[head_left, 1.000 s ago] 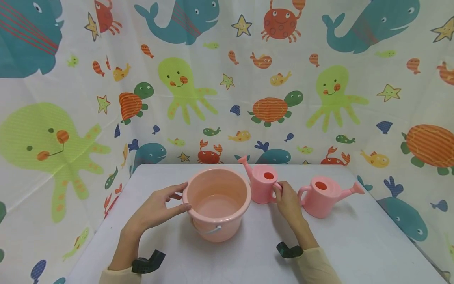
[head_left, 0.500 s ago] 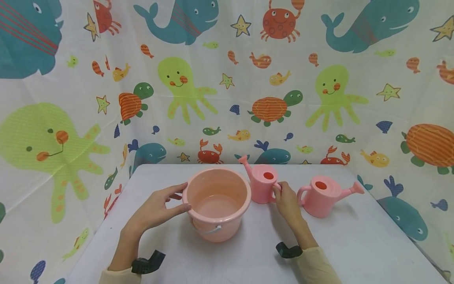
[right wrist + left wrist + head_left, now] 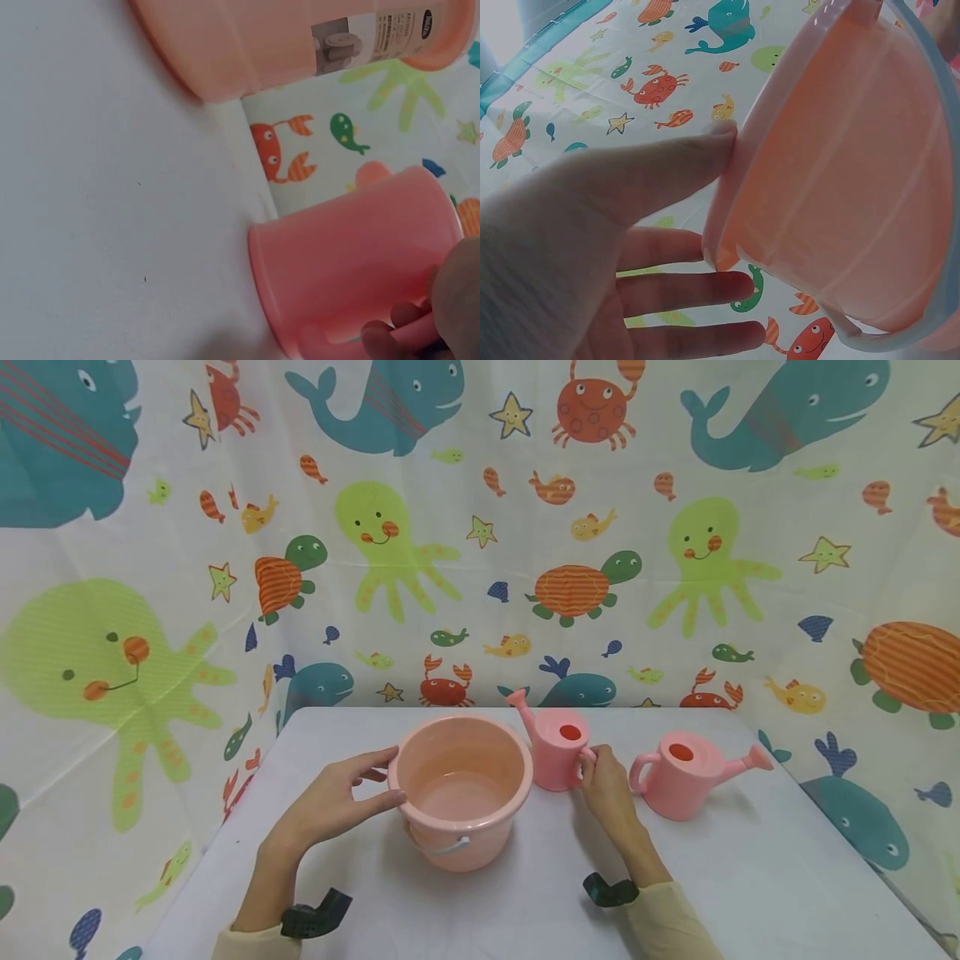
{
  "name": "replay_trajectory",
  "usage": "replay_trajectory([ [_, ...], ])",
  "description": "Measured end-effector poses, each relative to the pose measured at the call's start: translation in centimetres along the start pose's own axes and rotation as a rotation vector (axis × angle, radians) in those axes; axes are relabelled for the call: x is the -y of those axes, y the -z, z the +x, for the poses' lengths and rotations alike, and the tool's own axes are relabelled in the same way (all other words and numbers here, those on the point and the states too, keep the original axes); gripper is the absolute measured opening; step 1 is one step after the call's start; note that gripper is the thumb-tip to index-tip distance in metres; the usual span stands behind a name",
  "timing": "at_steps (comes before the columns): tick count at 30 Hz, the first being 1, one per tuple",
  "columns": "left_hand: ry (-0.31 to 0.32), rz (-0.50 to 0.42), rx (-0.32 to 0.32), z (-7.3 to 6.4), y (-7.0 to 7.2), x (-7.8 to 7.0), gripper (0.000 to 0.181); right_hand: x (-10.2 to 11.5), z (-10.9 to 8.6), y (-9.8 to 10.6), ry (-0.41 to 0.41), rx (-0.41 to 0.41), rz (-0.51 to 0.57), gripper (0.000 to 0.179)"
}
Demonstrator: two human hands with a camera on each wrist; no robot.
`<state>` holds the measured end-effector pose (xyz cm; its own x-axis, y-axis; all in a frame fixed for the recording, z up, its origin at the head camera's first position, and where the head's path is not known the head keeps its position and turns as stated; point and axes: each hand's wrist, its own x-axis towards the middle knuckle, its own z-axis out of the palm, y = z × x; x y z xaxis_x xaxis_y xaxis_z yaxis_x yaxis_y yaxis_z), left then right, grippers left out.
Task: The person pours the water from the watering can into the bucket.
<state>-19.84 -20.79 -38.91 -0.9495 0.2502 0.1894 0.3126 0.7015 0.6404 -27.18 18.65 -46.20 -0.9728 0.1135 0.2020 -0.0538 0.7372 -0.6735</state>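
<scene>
A pale pink bucket (image 3: 461,842) stands upright on the white table, its grey bail handle (image 3: 889,341) hanging down the side. At its left, my left hand (image 3: 330,802) touches the rim with thumb and index finger, the other fingers stretched out below in the left wrist view. To the right of the bucket, a pink watering can (image 3: 553,764) stands with its spout toward the back left. My right hand (image 3: 611,793) grips its handle, fingers curled round it in the right wrist view. Part of that hand lies outside the right wrist frame.
Another pink watering can (image 3: 677,783), spout pointing right, stands just right of my right hand. A printed label (image 3: 375,41) is on the bucket's side. Behind the white table (image 3: 795,877) hangs a curtain (image 3: 480,610) with sea animals.
</scene>
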Motion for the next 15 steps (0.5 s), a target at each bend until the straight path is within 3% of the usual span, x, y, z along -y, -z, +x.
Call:
replay_trajectory([
  [15,0.002,0.003,-0.004,-0.03,0.07,0.11,0.074,-0.43,-0.01,-0.29,-0.02,0.012,0.004,0.037],
])
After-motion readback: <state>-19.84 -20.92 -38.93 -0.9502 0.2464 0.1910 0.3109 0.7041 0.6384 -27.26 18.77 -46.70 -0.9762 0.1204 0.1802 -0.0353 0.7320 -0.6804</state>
